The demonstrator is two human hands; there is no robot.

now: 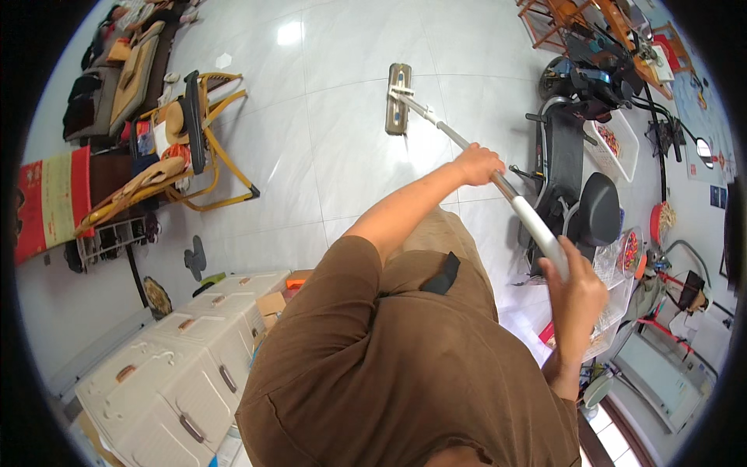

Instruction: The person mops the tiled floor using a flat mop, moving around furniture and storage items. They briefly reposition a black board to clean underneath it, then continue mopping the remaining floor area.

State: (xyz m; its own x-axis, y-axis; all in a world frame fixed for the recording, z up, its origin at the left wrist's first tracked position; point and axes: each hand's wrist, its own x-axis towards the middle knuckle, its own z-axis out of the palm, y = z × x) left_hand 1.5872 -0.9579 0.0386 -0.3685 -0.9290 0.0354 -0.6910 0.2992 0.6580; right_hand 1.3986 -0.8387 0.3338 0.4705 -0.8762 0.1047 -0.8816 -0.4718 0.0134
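A flat mop reaches out ahead of me, its rectangular head (398, 114) lying on the pale tiled floor (356, 163). From a hinged white joint, the metal pole (452, 135) slants back to the white grip (540, 230) at my right side. My left hand (480, 164) is wrapped around the pole about midway, knuckles up. Higher up, my right hand (578, 283) holds the end of the white grip, which partly disappears behind the fingers.
An electric scooter (560, 169) stands close on the right, beside white plastic baskets (627, 146). On the left are a yellow-framed folding chair (219, 154), a slipper (195, 257) and cream cabinets (175, 362). Another person (131, 17) is at the far left by a sofa (125, 87).
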